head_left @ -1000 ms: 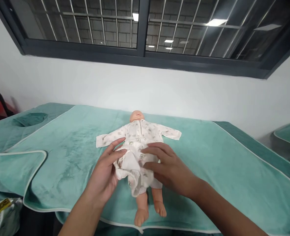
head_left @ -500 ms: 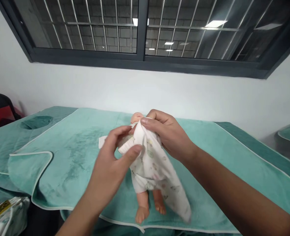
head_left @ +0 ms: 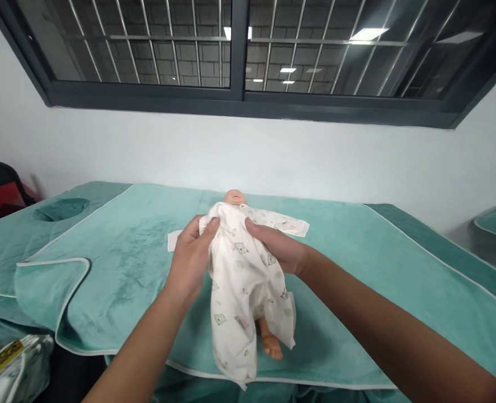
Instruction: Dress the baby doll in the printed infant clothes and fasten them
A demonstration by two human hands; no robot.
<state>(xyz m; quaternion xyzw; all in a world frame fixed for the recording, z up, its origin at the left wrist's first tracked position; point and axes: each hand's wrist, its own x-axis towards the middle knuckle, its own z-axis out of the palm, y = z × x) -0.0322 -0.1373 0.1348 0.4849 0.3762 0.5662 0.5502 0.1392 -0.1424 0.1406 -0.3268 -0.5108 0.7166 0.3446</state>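
Note:
My left hand (head_left: pixel 191 254) is closed on the ribbed waist of small white baby pants (head_left: pixel 233 285) printed with little animals. On the other side of the waist, my right hand (head_left: pixel 280 244) pinches the cloth between thumb and fingers. The two legs of the pants hang down toward me, over the body of a baby doll (head_left: pixel 234 197). The doll lies on its back, head away from me. Only its head and one foot show clearly. A white printed top (head_left: pixel 275 217) is on it, one sleeve stretched out to the right. The rest of the doll is hidden behind the pants.
A green plush sheet (head_left: pixel 122 263) covers the bed, which has a round hole (head_left: pixel 61 209) at its left. Behind stand a white wall and a barred window (head_left: pixel 237 101). A red and black chair (head_left: pixel 2 193) is at far left, a packet (head_left: pixel 15 369) at lower left.
The pants have been turned from a bunched, sideways hang to hanging spread with both legs down. My hands have shifted along the waist. The doll's right-hand sleeve and less of its legs now show.

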